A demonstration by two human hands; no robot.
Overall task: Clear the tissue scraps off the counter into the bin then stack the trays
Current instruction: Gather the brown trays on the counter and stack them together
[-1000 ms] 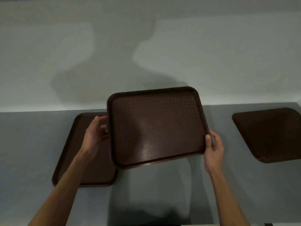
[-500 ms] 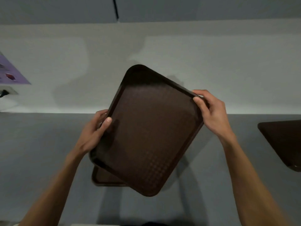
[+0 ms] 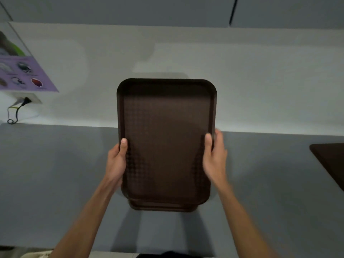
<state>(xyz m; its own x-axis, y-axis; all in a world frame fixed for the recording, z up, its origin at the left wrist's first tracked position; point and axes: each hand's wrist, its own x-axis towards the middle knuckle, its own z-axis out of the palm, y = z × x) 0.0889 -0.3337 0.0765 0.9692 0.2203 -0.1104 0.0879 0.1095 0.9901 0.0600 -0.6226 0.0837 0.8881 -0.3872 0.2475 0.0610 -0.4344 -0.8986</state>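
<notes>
I hold a dark brown tray [image 3: 165, 135] lengthwise in front of me, above the grey counter [image 3: 55, 174]. My left hand [image 3: 117, 161] grips its left long edge and my right hand [image 3: 214, 157] grips its right long edge, thumbs on top. Directly beneath it lies a second brown tray [image 3: 163, 207]; only its near edge shows below the held one. A third brown tray [image 3: 329, 161] lies on the counter at the far right, cut off by the frame. No tissue scraps or bin are in view.
A pale wall [image 3: 260, 81] runs behind the counter. At the far left hang a purple poster [image 3: 24, 73] and a wall socket with a black plug and cable [image 3: 20, 107]. The counter's front edge runs along the bottom of the view.
The held tray has turned from a diagonal tilt to lengthwise and now sits lined up over the tray on the counter. Both hands have shifted to its long sides.
</notes>
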